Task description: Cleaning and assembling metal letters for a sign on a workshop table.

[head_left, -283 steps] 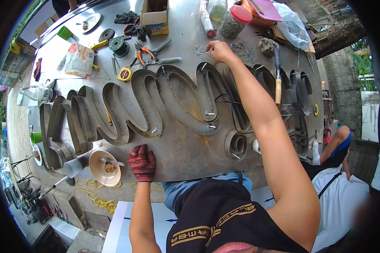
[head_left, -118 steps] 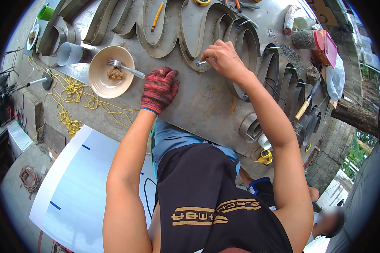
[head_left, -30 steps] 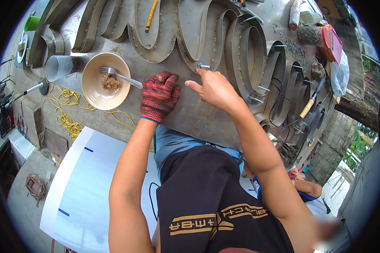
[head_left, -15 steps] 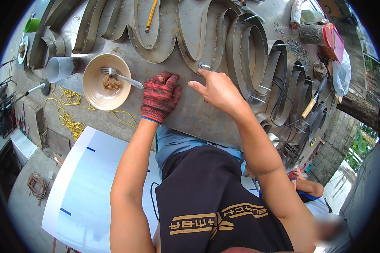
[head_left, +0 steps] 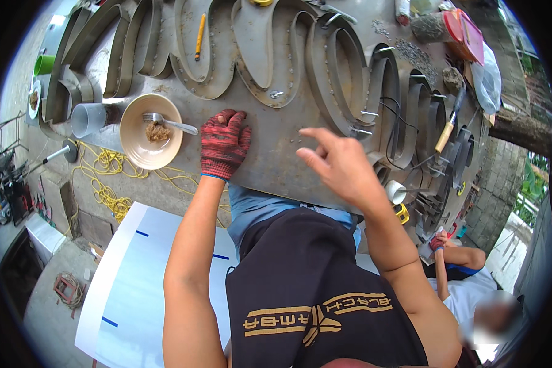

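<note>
My left hand (head_left: pixel 225 146), in a red and black knit glove, rests back up on the flat metal sheet (head_left: pixel 270 153). Its fingers lie loosely over the surface, holding nothing. Beside it is a beige bowl (head_left: pixel 135 147) with a lump of brown food (head_left: pixel 157 131) and a fork (head_left: pixel 173 124). Bare and empty, my right hand (head_left: pixel 340 162) is over the sheet, thumb and forefinger spread apart. Beyond it, bent metal strips (head_left: pixel 227 86) stand on edge in curving outlines. A small shiny metal piece (head_left: pixel 276 94) lies inside one curve.
A translucent cup (head_left: pixel 87 119) stands left of the bowl. A thin yellow-orange tool (head_left: pixel 200 38) lies among the strips. At right are a wooden-handled tool (head_left: pixel 445 136), a black cable (head_left: pixel 398 122) and a red-lidded container (head_left: pixel 463 37). Another person (head_left: pixel 466 279) sits at lower right; yellow cord (head_left: pixel 107 190) lies at left.
My right hand has drawn back toward me from the small metal piece its forefinger was at. The left hand stays beside the bowl. The view has shifted slightly.
</note>
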Demonstrator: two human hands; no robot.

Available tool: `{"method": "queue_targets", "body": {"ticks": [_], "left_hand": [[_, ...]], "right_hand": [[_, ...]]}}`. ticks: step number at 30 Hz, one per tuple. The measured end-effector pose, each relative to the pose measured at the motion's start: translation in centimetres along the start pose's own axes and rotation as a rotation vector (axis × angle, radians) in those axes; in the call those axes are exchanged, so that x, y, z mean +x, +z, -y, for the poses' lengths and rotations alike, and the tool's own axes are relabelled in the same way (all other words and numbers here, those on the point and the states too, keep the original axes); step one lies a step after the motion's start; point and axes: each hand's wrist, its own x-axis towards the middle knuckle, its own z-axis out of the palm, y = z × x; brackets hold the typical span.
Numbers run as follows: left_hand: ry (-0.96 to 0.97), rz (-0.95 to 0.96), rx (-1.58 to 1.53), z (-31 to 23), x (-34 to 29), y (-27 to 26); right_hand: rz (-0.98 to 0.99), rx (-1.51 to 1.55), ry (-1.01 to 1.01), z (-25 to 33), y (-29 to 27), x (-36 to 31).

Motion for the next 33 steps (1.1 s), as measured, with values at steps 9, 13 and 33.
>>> {"method": "queue_targets", "body": {"ticks": [9, 13, 33], "left_hand": [[0.045, -0.026, 0.053, -0.4, -0.2, 0.2], [0.054, -0.041, 0.069, -0.6, -0.4, 0.3], [-0.027, 0.004, 0.084, -0.3, -1.5, 0.2]], "right_hand": [[0.057, -0.062, -0.132, -0.2, 5.3, -7.1], [0.091, -0.097, -0.139, -0.6, 5.7, -9.5], [-1.157, -0.11, -1.635, 9.2, -10.1, -28.5]]}}
